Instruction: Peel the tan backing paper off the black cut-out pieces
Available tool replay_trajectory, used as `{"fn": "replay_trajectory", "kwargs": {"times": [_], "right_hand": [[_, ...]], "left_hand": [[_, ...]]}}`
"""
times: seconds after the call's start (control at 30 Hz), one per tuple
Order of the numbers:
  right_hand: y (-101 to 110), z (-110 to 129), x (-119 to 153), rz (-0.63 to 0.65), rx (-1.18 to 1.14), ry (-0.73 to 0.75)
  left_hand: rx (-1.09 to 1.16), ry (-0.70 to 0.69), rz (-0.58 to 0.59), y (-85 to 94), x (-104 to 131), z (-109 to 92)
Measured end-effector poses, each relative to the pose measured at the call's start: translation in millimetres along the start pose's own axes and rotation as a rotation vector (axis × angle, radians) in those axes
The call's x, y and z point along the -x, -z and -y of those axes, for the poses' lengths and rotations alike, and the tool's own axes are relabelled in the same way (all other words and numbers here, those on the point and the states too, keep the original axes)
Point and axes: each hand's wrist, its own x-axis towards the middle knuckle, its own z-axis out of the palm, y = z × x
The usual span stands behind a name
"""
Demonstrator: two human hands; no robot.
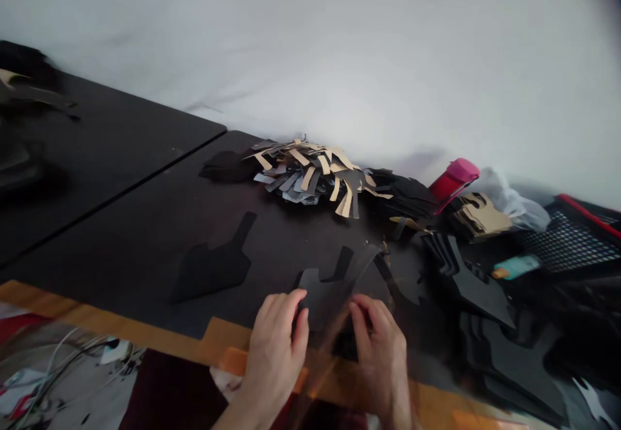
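Note:
My right hand (381, 346) is closed, with thumb and forefinger pinched on a thin see-through strip (361, 268). The strip is smeared by motion, and its lower end runs down past the table edge. On the table just beyond my hands lies a dark grey flat cut piece (320, 294) with a narrow arm. My left hand (276, 343) is beside its left edge, fingers curled and the thumb a little apart from the forefinger; nothing shows between them. A similar black cut piece (216, 265) lies flat farther left.
Beige and grey strips (310, 174) form a heap at the back. Stacked dark pieces (509, 352) are on the right, near a black mesh basket (572, 236), a pink-capped red bottle (453, 181), a teal tube (519, 266) and beige pieces (480, 216). Orange-brown tape (145, 326) lines the front edge.

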Motion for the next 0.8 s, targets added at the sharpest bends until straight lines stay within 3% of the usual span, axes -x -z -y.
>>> {"fn": "replay_trajectory", "kwargs": {"times": [0.17, 0.3, 0.47, 0.8], "right_hand": [[-9.5, -0.4, 1.5, -0.029, 0.115, -0.009], [-13.9, -6.3, 3.3, -0.038, 0.09, -0.033], [-15.9, -12.5, 2.8, 0.021, 0.015, 0.069], [-17.1, -10.4, -4.7, 0.043, -0.006, 0.061]], "left_hand": [[-0.121, -0.077, 0.063, -4.2, -1.2, 8.2], [-0.183, -0.126, 0.046, -6.6, 1.3, 12.8], [-0.216, -0.146, 0.057, -9.5, 1.7, 17.9], [-0.289, -0.177, 0.113, -11.0, 0.9, 26.3]]}}
